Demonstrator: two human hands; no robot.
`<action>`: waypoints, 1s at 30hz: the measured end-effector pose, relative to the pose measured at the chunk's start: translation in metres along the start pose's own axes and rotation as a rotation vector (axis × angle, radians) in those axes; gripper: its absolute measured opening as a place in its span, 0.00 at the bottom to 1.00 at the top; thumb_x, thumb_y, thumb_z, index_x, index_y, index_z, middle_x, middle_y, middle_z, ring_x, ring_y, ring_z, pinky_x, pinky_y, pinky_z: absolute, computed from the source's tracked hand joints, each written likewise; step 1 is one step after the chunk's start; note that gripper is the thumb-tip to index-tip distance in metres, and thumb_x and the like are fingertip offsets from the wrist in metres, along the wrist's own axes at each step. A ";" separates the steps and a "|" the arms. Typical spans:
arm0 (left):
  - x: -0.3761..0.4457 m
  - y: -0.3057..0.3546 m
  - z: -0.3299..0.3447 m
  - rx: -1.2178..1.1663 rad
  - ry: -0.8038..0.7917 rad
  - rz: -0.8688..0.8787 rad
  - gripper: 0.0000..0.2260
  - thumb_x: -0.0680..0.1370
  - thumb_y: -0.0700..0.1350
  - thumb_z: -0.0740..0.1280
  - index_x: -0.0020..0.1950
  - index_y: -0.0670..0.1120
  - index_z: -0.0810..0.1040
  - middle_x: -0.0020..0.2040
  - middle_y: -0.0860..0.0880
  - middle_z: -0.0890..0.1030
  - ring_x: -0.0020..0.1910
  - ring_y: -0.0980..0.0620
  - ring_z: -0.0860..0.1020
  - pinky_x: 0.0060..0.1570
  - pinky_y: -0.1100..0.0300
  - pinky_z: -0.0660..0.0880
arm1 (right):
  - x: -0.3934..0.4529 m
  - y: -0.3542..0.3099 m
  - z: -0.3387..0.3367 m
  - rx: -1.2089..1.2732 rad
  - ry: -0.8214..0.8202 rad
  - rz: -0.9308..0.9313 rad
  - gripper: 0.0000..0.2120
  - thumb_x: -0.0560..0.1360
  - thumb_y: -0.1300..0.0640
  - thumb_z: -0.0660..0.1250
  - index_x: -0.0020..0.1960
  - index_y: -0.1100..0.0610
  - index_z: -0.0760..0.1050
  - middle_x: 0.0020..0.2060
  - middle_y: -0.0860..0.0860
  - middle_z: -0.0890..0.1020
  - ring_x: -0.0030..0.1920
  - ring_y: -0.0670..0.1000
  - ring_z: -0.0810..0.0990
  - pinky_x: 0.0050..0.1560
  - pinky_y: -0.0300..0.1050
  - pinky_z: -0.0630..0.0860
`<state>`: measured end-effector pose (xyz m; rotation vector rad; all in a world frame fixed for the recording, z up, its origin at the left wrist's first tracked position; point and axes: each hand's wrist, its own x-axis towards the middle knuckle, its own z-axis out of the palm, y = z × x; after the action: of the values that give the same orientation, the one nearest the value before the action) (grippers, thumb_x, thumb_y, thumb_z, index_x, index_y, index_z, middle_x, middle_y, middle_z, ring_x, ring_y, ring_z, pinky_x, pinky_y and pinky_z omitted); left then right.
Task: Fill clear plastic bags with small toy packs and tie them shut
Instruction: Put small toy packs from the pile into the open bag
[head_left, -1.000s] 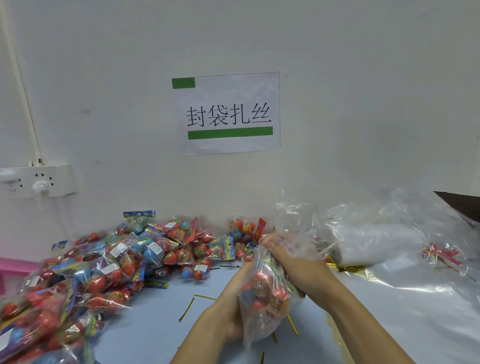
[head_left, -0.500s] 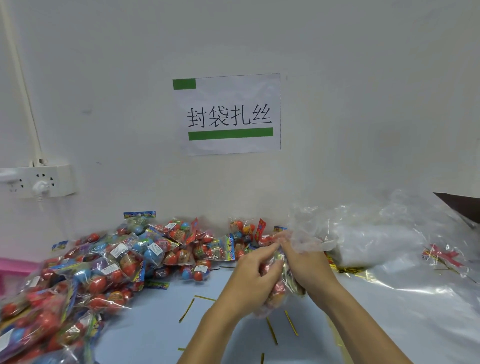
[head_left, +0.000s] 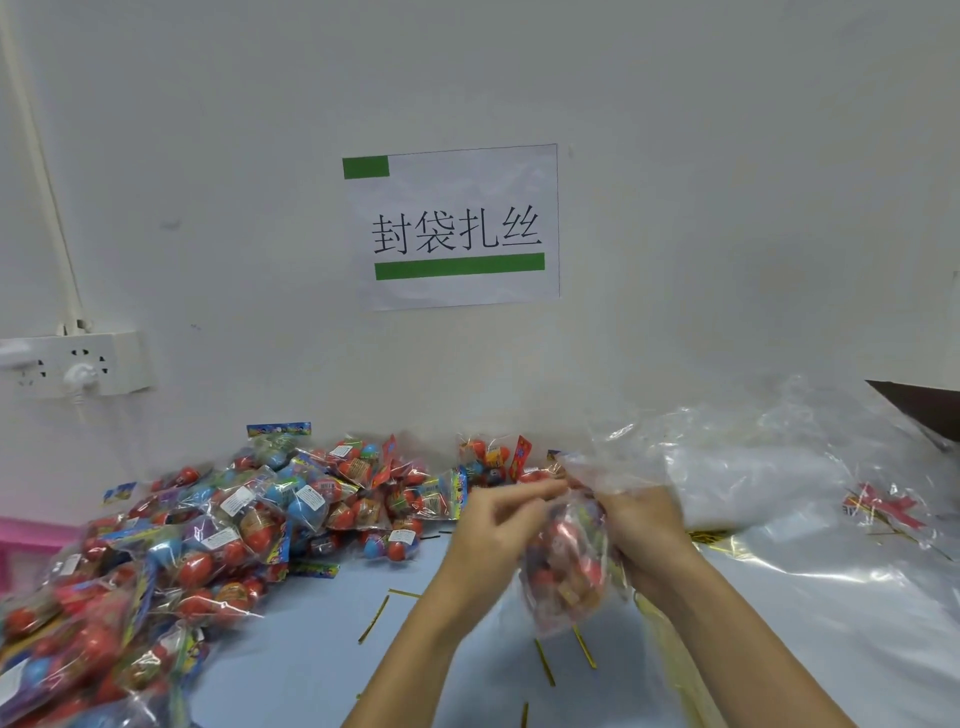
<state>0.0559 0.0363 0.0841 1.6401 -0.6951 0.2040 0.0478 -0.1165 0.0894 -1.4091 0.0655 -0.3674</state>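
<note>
Left hand (head_left: 493, 530) shifted; bag (head_left: 569, 561) seemingly bunched

I'm at a packing workstation: a white printed paper sign with green bars (head_left: 457, 226) at twelve o'clock labels it, with heaped clear-wrapped red and blue toy packs (head_left: 208, 525) at nine.

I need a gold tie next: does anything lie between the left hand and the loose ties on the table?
Nothing visible. The left hand is at the bag, which the right hand grips. Gold ties lie on bare table just below, uncovered.
</note>
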 end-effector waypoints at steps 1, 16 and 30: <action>0.001 -0.001 -0.006 -0.019 0.081 0.000 0.21 0.76 0.31 0.61 0.52 0.53 0.86 0.52 0.56 0.86 0.57 0.56 0.81 0.56 0.62 0.77 | 0.001 -0.001 -0.002 0.055 0.031 0.049 0.06 0.75 0.66 0.70 0.41 0.63 0.85 0.38 0.62 0.84 0.34 0.55 0.83 0.32 0.45 0.79; -0.001 -0.012 -0.001 -0.046 0.117 0.121 0.23 0.62 0.50 0.79 0.54 0.59 0.79 0.50 0.51 0.84 0.48 0.51 0.83 0.48 0.53 0.79 | 0.000 -0.026 0.007 0.295 -0.037 0.095 0.12 0.81 0.63 0.63 0.41 0.65 0.79 0.32 0.57 0.83 0.29 0.50 0.82 0.30 0.42 0.79; -0.010 -0.013 -0.021 -0.707 -0.129 -0.560 0.33 0.69 0.71 0.69 0.67 0.52 0.79 0.67 0.45 0.79 0.66 0.44 0.77 0.69 0.42 0.70 | -0.016 -0.045 0.004 -0.050 -0.472 -0.126 0.19 0.83 0.54 0.61 0.48 0.73 0.74 0.39 0.54 0.78 0.43 0.48 0.77 0.44 0.37 0.75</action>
<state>0.0603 0.0594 0.0729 1.1027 -0.3161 -0.5066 0.0249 -0.1129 0.1307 -1.5213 -0.4029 -0.1297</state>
